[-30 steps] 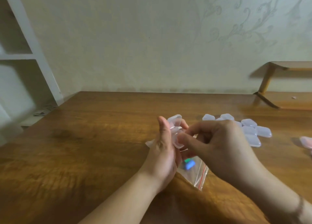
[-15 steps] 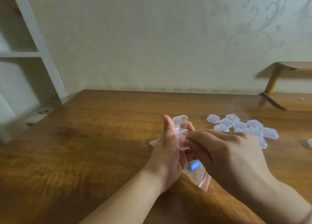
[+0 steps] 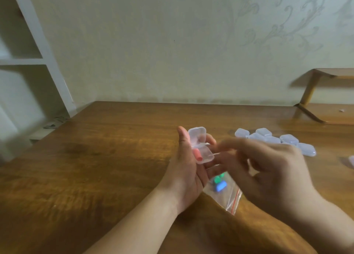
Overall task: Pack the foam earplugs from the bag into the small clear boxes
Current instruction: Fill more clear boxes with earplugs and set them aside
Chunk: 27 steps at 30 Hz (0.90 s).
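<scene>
The left hand (image 3: 186, 174) grips one open box (image 3: 201, 148) holding one red earplug (image 3: 197, 154); the right hand (image 3: 268, 169) – blurred, fingers loosely spread – holds nothing. About seven shut boxes (image 3: 275, 140) lie at two o'clock; the bag (image 3: 224, 191) shows two earplugs.

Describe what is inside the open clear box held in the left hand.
One red earplug lies in the open clear box that the left hand holds. Nothing else shows inside.

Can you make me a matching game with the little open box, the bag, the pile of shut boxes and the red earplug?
1. open box
2. bag
3. shut boxes
4. red earplug

A. inside the open box
B. lying on the table, far right
C. held in the left hand
D. holds green and blue earplugs

Pairs: 1-C, 2-D, 3-B, 4-A
</scene>
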Motion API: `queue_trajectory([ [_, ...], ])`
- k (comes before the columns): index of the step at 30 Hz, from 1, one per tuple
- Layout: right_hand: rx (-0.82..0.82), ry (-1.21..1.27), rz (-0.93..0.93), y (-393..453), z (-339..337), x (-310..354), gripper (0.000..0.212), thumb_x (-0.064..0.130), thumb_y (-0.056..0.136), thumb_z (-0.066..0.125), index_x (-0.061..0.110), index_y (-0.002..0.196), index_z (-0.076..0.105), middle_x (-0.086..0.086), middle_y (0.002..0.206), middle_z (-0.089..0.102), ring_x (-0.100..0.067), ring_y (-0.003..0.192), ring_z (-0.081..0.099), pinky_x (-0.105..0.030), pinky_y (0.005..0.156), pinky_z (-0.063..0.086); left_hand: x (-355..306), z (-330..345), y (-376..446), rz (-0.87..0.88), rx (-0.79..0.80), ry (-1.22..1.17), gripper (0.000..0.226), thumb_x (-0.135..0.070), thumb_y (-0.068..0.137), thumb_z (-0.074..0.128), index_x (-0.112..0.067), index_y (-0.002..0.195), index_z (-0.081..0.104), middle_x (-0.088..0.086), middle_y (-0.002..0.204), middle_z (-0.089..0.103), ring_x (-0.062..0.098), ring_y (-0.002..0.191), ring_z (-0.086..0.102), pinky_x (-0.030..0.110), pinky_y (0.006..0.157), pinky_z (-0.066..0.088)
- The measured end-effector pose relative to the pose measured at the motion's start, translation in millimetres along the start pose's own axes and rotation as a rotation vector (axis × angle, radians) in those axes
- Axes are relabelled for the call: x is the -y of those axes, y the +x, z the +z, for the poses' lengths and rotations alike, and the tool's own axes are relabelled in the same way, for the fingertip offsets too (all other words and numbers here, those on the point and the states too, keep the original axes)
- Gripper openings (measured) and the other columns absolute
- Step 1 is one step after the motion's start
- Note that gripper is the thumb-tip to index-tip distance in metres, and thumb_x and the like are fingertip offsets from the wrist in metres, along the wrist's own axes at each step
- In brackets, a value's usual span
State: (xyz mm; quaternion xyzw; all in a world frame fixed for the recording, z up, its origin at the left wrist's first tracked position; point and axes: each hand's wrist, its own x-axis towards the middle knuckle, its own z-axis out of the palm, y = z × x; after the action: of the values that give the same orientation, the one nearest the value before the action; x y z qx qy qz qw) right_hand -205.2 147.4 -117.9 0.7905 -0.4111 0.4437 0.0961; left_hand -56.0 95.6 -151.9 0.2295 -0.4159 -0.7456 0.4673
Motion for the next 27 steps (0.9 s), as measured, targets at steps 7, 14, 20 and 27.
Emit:
queue_trajectory([
  [7,0.598,-0.171,0.401,10,-34,-17,0.023,0.039,0.077,0.057,0.037,0.055,0.061,0.025,0.064,0.059,-0.001,0.063,0.054,-0.021,0.048,0.040,-22,-24,12,0.115,-0.360,-0.136,0.067,-0.074,0.091,0.028,-0.015,0.092,0.059,0.008,0.077,0.070,0.019,0.064,0.062,0.032,0.062,0.055],
  [14,0.796,-0.102,0.479,3,-3,-14,0.016,0.042,0.084,0.065,0.049,0.070,0.064,0.026,0.057,0.056,0.003,0.055,0.051,-0.016,0.048,0.036,-17,-26,15,0.106,-0.489,-0.229,0.064,-0.072,0.093,0.032,-0.014,0.089,0.060,0.008,0.069,0.067,0.021,0.068,0.057,0.033,0.070,0.050],
  [20,0.497,-0.283,0.449,-13,32,-5,0.026,0.069,0.079,0.058,0.047,0.087,0.071,0.009,0.057,0.052,-0.010,0.055,0.051,-0.018,0.043,0.033,-15,-25,18,0.081,-0.538,-0.161,0.066,-0.074,0.092,0.031,-0.015,0.090,0.061,0.008,0.070,0.066,0.021,0.066,0.059,0.034,0.070,0.051],
  [27,0.554,-0.418,0.384,-9,41,0,0.052,0.077,0.084,0.041,0.042,0.113,0.065,0.009,0.066,0.050,-0.010,0.059,0.051,-0.020,0.046,0.035,-13,-26,19,0.077,-0.530,-0.100,0.068,-0.074,0.091,0.030,-0.014,0.090,0.061,0.007,0.071,0.064,0.020,0.063,0.057,0.033,0.065,0.052],
])
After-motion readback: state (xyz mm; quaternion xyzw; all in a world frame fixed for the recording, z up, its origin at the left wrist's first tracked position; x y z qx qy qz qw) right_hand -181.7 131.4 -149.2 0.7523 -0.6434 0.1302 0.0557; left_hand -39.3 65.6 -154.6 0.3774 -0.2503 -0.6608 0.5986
